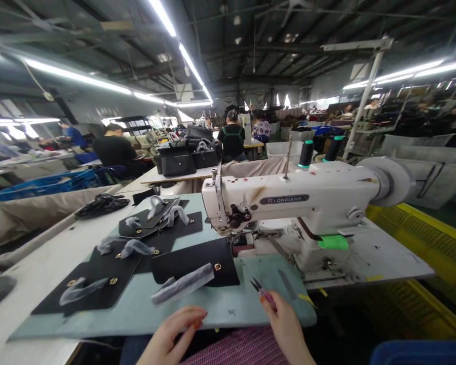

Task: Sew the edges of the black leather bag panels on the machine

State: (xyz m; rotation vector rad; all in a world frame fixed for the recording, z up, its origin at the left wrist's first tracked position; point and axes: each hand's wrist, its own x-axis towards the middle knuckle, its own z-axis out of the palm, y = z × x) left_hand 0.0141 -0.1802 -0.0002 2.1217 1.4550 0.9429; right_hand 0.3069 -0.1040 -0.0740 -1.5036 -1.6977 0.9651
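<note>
My right hand (pixel 287 329) is at the table's near edge, closed on small thread snips (pixel 263 292) whose blades point up and left. My left hand (pixel 175 337) hovers at the near edge with fingers loosely curled and apart, holding nothing. Just beyond my hands lies a black leather flap with a gold stud (pixel 197 261), a grey plastic strip (pixel 182 285) resting on its near corner. The flap sits under the head of a white sewing machine (pixel 289 200). More black leather pieces (pixel 99 276) with studs and grey wrappers lie in a row to the left.
Two thread cones (pixel 306 153) stand on the machine. Black bags (pixel 182 161) are stacked on a far table, where other people sit with backs turned. A yellow crate (pixel 421 228) lies at right, a blue bin (pixel 421 352) at bottom right, blue crates (pixel 49 185) at left.
</note>
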